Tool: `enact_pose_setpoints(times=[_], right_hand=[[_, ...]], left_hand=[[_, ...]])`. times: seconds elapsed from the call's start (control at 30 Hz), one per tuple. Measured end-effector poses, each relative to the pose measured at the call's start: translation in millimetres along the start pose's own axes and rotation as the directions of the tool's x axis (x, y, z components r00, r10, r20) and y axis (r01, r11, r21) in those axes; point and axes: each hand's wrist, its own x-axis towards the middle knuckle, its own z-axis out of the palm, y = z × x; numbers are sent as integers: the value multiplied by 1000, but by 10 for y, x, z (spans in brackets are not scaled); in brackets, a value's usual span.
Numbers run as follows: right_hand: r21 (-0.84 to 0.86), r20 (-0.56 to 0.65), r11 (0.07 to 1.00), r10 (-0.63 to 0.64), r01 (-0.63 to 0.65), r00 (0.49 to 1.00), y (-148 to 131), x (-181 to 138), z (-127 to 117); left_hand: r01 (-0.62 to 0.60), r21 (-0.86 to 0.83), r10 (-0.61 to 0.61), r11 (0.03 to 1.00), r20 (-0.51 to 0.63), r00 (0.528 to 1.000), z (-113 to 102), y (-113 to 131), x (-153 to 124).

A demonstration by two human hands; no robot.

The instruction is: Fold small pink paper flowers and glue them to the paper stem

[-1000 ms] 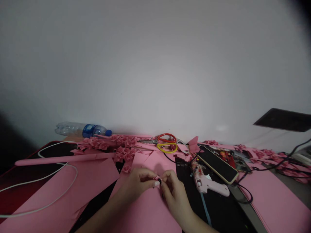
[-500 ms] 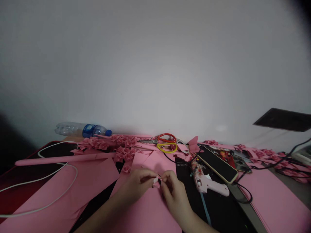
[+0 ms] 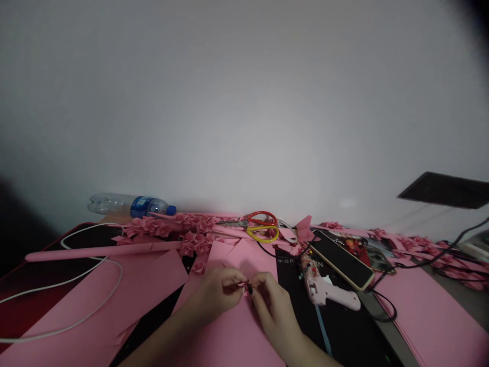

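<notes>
Both hands are meeting over a pink paper sheet (image 3: 229, 336). The left hand (image 3: 216, 295) is pinching a small pink folded paper piece (image 3: 244, 285) between thumb and fingertips; the right hand (image 3: 273, 306) is pinching the same piece from the other side. The piece is sitting exactly between the two sets of fingertips, mostly hidden; its shape cannot be made out.

Just right of the right fingers, a pink glue gun (image 3: 324, 290) is lying on a black mat (image 3: 344, 326). Further right and beyond it, a phone (image 3: 342, 260) is lying face up. Left of the left fingers, a white cable (image 3: 87, 300) is looping across more pink paper.

Beyond the fingers, folded pink paper flowers (image 3: 191, 237) are lying in a cluster; red and yellow scissors (image 3: 262, 227) are lying just behind. A plastic water bottle (image 3: 130, 205) is lying on its side by the wall.
</notes>
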Motion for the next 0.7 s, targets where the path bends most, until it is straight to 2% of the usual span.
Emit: enact_pose_setpoints(times=[0.17,0.37,0.57,0.7], right_hand=[[126,17,987,102,-103,995,-6,-3,-1],[194,14,970,145,-145,989,-6,11,23],[190,46,967,161,-167,986,-5,20,34],[177,44,971,155,-160,987,15,15,35]], left_hand=[[82,-180,-89,980,-35,995,-23,48,17],[113,-254,-140,961,-90,986,-77,134,23],[133,-249,-150,959,-53,987,-67,135,15],[124,-165,-137,979,-66,988,-62,172,5]])
